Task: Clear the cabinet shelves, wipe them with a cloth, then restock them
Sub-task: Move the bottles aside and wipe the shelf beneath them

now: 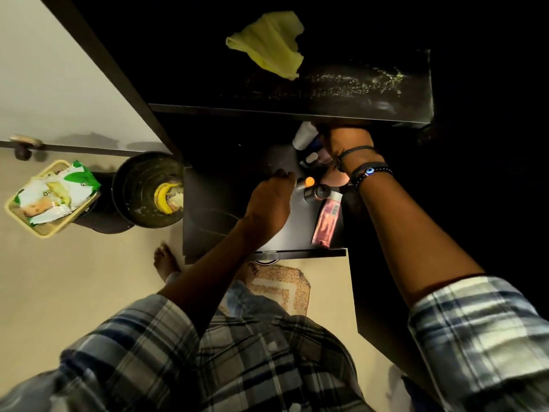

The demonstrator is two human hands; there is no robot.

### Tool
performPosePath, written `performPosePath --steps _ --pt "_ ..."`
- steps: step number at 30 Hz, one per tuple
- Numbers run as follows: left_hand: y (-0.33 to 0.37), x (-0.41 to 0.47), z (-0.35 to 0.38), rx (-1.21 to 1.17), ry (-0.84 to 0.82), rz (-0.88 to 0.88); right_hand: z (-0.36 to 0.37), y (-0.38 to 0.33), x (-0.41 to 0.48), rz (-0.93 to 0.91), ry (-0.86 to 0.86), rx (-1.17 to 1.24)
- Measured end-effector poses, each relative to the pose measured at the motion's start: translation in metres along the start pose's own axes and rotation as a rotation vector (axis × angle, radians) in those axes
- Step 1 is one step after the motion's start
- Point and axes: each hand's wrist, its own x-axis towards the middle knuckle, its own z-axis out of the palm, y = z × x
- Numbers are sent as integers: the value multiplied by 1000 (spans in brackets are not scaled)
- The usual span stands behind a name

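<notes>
Nearest the camera, a person in a plaid shirt [267,352] stands over a patterned floor mat [282,289], both arms reaching forward into a dark cabinet. The left hand [267,200] lies over the lower shelf [214,203] with its fingers curled downward. Whether they grasp anything or only rest on the dark surface cannot be told. Just right of its fingertips stands a small orange-capped bottle [308,182], with a dark round container [316,194] touching it on the near side. Nearer again, right of the left wrist, a pink tube [325,221] lies flat by the shelf's right edge. Well to the left of that hand, on the floor, a round bin [133,179] holds a banana peel [163,197]. Further left a pale basket [17,209] carries green and white packets. Beyond the left hand, the right hand [347,144], with beaded bracelets [368,171] on its wrist, is tucked just under the front edge of the upper shelf [386,93]. It is clenched around a white bottle [304,135], which sticks out to its left. Other small containers crowd below its fingers, too dim to tell apart. Farthest away, above and left of the right hand, a yellow cloth [267,43] lies crumpled on the upper shelf, apart from both hands. Pale streaks mark the dark surface to the cloth's right.
</notes>
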Motion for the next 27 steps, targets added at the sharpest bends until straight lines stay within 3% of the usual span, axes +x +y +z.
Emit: performPosePath --steps 12,15,21,27 --pt "12 6 22 -53 -43 40 6 1 -34 -226 535 160" --pt "8 2 16 -86 -50 53 21 0 -44 -279 603 191" --pt "-9 -18 -20 -145 161 101 37 -14 -83 -401 754 335" --pt "-42 -42 -65 -230 251 45 -2 -69 -117 -581 1128 408"
